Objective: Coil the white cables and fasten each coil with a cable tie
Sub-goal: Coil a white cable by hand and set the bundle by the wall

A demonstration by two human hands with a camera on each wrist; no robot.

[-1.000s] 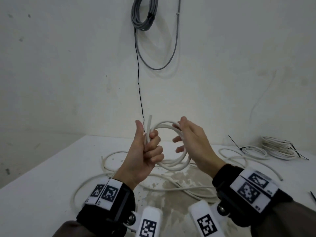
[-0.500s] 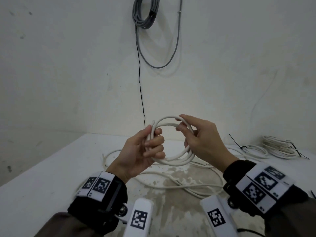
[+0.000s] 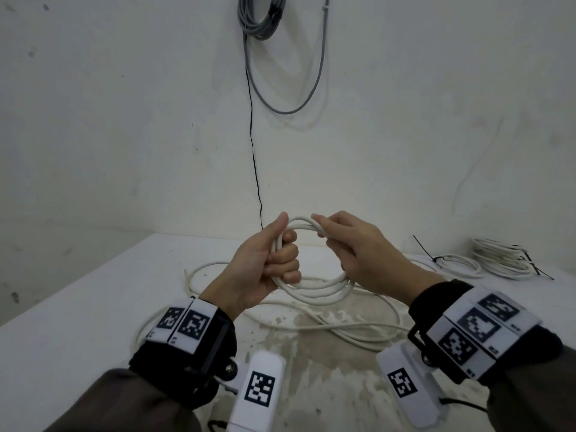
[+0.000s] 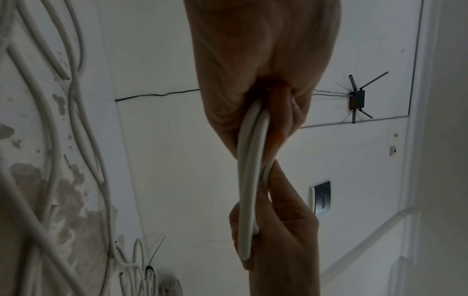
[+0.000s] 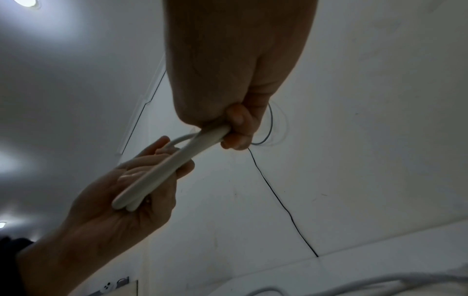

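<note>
A white cable coil (image 3: pixel 314 291) of several loops hangs upright between my hands above the table. My left hand (image 3: pixel 280 257) grips the coil's left side in a fist, thumb up. My right hand (image 3: pixel 336 241) holds the coil's top right, fingers curled round the strands. The rest of the same cable (image 3: pixel 343 328) trails loose on the table below. In the left wrist view the coil (image 4: pixel 250 160) runs from my left hand's fist down into the right hand (image 4: pixel 278 230). In the right wrist view the strands (image 5: pixel 177 164) pass from my right hand's fingers (image 5: pixel 240 124) to the left hand (image 5: pixel 126 190).
Two white coils (image 3: pixel 458 263) (image 3: pixel 501 257) bound with black cable ties lie at the table's back right. The white table (image 3: pixel 93 307) has a worn patch in the middle. A grey cable bundle (image 3: pixel 258 17) and a thin black wire (image 3: pixel 254 151) hang on the wall behind.
My left hand has closed from a loose hold into a tight fist on the coil. The right hand has laid its strand onto the coil's top and holds it there.
</note>
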